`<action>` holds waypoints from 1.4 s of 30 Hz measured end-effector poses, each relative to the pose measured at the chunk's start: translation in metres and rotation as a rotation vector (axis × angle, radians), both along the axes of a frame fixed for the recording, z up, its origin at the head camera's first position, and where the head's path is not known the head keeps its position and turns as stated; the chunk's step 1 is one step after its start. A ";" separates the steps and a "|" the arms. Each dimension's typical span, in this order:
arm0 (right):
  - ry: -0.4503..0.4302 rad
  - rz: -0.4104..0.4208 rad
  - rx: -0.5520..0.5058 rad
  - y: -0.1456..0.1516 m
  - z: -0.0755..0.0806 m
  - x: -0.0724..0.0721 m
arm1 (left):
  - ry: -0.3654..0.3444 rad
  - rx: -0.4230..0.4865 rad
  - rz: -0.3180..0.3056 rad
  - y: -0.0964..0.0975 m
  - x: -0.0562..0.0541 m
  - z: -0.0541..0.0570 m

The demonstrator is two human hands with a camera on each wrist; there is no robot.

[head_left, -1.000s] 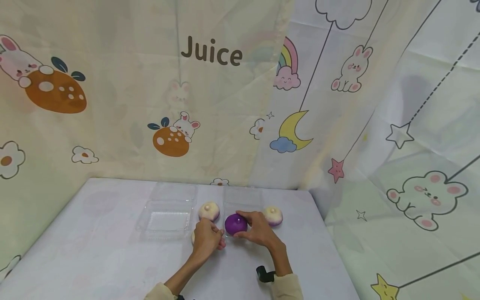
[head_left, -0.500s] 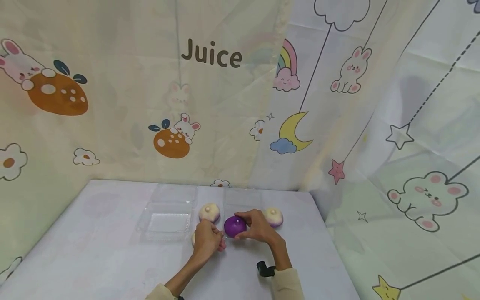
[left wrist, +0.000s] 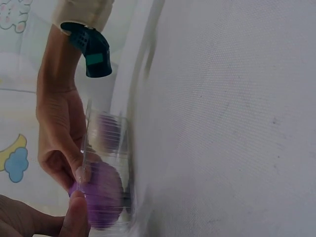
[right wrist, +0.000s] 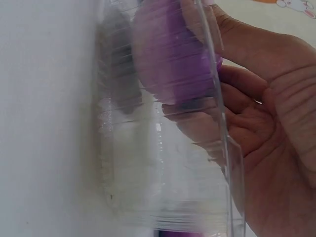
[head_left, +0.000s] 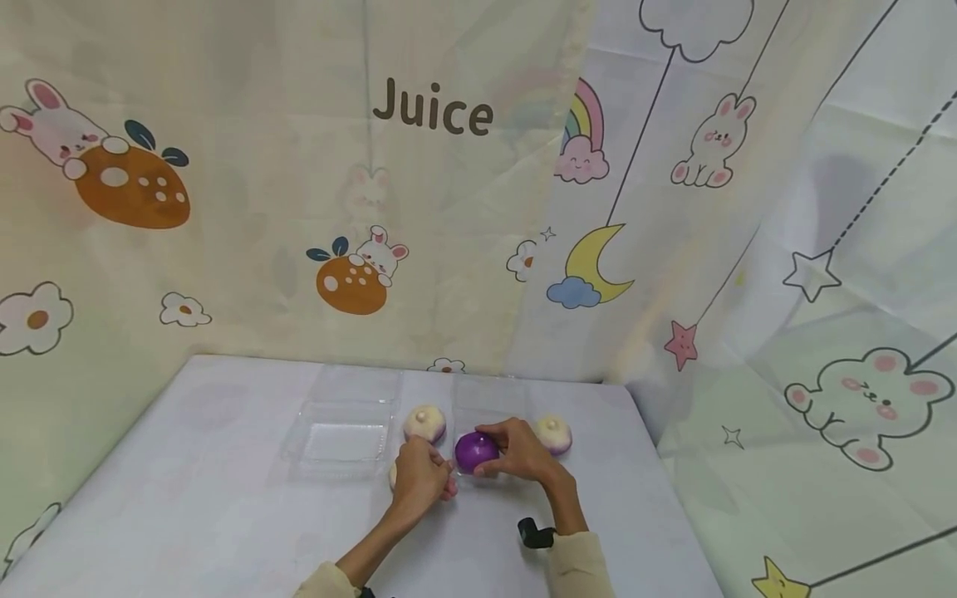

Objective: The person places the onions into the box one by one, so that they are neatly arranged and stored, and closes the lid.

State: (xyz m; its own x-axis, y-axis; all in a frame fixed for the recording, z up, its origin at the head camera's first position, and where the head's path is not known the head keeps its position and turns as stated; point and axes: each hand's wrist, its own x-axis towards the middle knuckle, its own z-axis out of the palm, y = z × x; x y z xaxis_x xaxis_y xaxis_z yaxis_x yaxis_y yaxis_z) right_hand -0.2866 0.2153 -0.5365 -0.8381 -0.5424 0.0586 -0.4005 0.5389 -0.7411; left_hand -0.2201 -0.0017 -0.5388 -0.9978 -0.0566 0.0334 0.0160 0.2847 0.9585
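A round, glossy purple vegetable [head_left: 475,453], onion- or turnip-like, sits at the front of the clear plastic clamshell box [head_left: 489,394] on the right. My right hand [head_left: 523,455] holds it between thumb and fingers from the right. In the right wrist view the purple vegetable [right wrist: 170,54] shows through the box's ribbed wall. My left hand [head_left: 422,477] is at the box's left side; in the left wrist view its thumb [left wrist: 76,215] lies against the box's rim, its fingers partly hidden. Beneath the left hand another cream vegetable [head_left: 392,476] is mostly covered.
Between the boxes lies a cream-and-purple vegetable [head_left: 424,424] with a small knob. A similar one [head_left: 553,434] lies beyond the right hand. A second open clamshell box [head_left: 344,440] stands on the left of the white table [head_left: 187,498]. A printed curtain [head_left: 449,199] hangs behind.
The head view has shifted slightly, moving the whole scene a little to the right in the picture. Both hands and the purple vegetable keep nearly the same places.
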 end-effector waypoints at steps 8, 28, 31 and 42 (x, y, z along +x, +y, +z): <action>-0.020 -0.006 0.004 -0.003 -0.001 -0.001 | -0.008 0.005 0.001 0.000 -0.001 0.000; -0.002 -0.020 0.035 -0.002 -0.002 0.002 | -0.002 -0.017 0.011 0.000 0.001 0.001; 0.002 -0.022 0.042 0.000 -0.003 0.003 | -0.001 -0.036 0.012 0.000 0.002 0.001; 0.049 -0.078 0.008 0.008 0.002 0.004 | -0.002 -0.017 0.006 -0.001 0.001 0.002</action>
